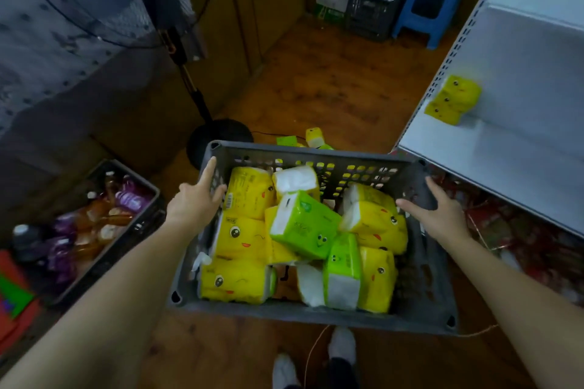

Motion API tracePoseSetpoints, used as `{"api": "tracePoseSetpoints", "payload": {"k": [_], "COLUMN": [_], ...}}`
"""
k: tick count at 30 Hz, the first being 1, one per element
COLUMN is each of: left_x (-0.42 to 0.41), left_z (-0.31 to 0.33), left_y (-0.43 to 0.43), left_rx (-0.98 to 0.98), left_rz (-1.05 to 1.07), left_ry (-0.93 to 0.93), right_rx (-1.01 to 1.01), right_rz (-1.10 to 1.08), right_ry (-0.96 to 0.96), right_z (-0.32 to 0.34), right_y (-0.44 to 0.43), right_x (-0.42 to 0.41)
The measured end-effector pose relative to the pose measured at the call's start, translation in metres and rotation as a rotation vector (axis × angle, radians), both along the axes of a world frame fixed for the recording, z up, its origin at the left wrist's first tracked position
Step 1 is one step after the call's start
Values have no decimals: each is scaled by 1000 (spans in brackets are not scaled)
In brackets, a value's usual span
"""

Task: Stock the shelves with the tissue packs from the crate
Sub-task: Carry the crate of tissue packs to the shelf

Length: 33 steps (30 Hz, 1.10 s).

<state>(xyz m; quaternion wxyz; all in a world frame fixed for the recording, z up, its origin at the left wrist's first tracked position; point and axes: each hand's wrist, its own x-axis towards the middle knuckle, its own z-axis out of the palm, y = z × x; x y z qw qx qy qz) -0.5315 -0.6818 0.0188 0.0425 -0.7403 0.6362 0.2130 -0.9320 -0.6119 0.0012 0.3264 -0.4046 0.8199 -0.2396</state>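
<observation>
**Both hands on the crate, packs waiting**

Your white shoes (pixel 342 345) sit at the bottom edge on the wooden floor, and just above them is the grey crate (pixel 316 163), dead centre of the frame. Your left hand (pixel 195 200) grips its left wall, thumb hooked inside and index finger straight along the rim. Your right hand (pixel 440 212) lies on the right rim, fingers stretched out flat and thumb reaching inward. Yellow and green tissue packs (pixel 303 227) are jumbled inside the crate. At right, the white shelf (pixel 505 151) carries a small yellow stack (pixel 453 100) near its left edge. A second crate (pixel 142 187), full of bottles, sits at lower left. The blue stool (pixel 433 0) stands up top.
</observation>
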Motion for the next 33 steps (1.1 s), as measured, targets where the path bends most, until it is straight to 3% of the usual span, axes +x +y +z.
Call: {"api": "tracePoseSetpoints", "payload": {"k": [11, 21, 33], "left_x": [-14, -14, 6], "left_z": [-152, -271, -373], "left_y": [-39, -28, -18], "left_rx": [65, 137, 284], "left_rz": [109, 140, 120], "left_ry": [-39, -5, -28], "right_rx": [8, 92, 212], "right_rz": [109, 164, 83], "right_ry": [-6, -9, -45], "right_z": [-146, -259, -362], "right_y": [-77, -77, -53], "right_x": [-12, -14, 8]}}
